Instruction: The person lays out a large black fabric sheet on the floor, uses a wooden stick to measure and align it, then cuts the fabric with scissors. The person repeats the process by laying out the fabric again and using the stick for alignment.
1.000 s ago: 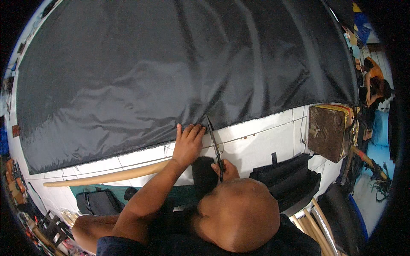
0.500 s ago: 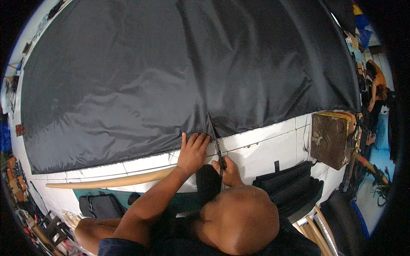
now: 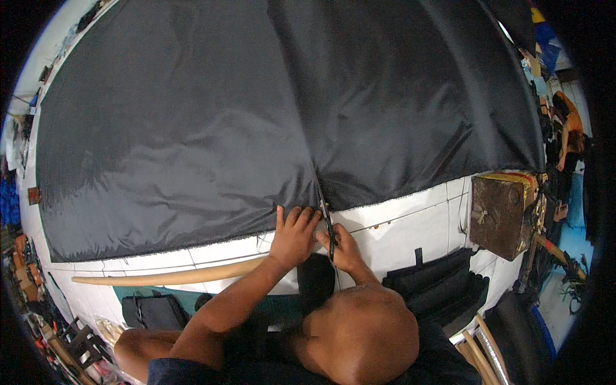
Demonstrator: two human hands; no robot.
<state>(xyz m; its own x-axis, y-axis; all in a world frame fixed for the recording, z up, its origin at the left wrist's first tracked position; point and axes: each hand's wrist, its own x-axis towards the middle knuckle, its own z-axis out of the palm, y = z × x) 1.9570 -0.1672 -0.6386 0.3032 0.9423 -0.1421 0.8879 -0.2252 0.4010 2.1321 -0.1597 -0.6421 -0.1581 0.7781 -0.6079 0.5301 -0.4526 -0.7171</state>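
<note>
White floor tiles (image 3: pixel 410 228), crossed by thin dark joints, spread through a crowded workroom under pale light that casts soft shadows. At right, a scuffed brown box (image 3: pixel 495 215), red and yellow along its far edge, sits near a light-blue surface (image 3: pixel 575 215), while a person in orange (image 3: pixel 568 115) bends low beyond it. Blue and yellow material (image 3: pixel 544 38) shows at upper right. At left, a small reddish-brown block (image 3: pixel 34 196) sits by the edge of the tiles; past it lie a bright blue heap (image 3: pixel 9 199) and orange-brown pieces (image 3: pixel 24 266), too small to identify.
</note>
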